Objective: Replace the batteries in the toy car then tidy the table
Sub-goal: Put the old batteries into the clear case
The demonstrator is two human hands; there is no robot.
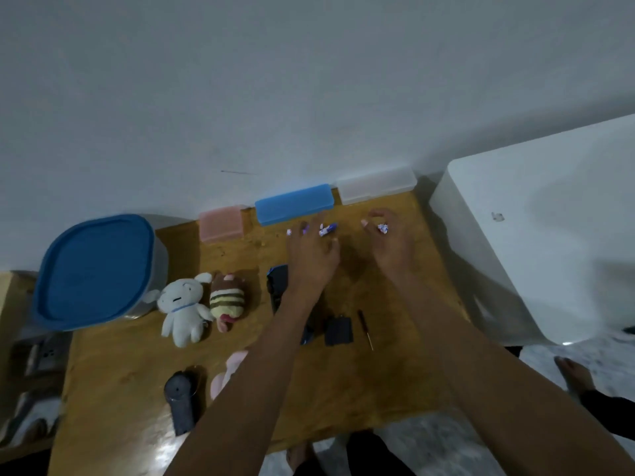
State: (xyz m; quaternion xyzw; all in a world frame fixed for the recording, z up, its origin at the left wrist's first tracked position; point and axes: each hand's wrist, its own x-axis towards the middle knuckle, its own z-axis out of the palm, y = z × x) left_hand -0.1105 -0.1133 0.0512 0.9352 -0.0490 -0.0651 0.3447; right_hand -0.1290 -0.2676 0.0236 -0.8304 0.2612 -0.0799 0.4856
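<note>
Your left hand (pixel 311 255) pinches a blue-white battery (pixel 326 230); your right hand (pixel 390 243) grips a crumpled wrapper (pixel 382 228) — both at the worktop's (pixel 343 389) 12 o'clock edge, the toy car (pixel 277 286) under your left wrist.

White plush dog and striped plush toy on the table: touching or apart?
Touching. The head view shows the white plush dog pressed against the striped plush toy, with no wooden table visible between them.

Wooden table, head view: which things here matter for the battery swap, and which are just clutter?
Job:
- dark blue-black toy car
- black battery cover
- thin black-handled screwdriver
- small blue-white battery at left hand

Lying about:
- white plush dog
- striped brown plush
- blue-lidded tub
</note>
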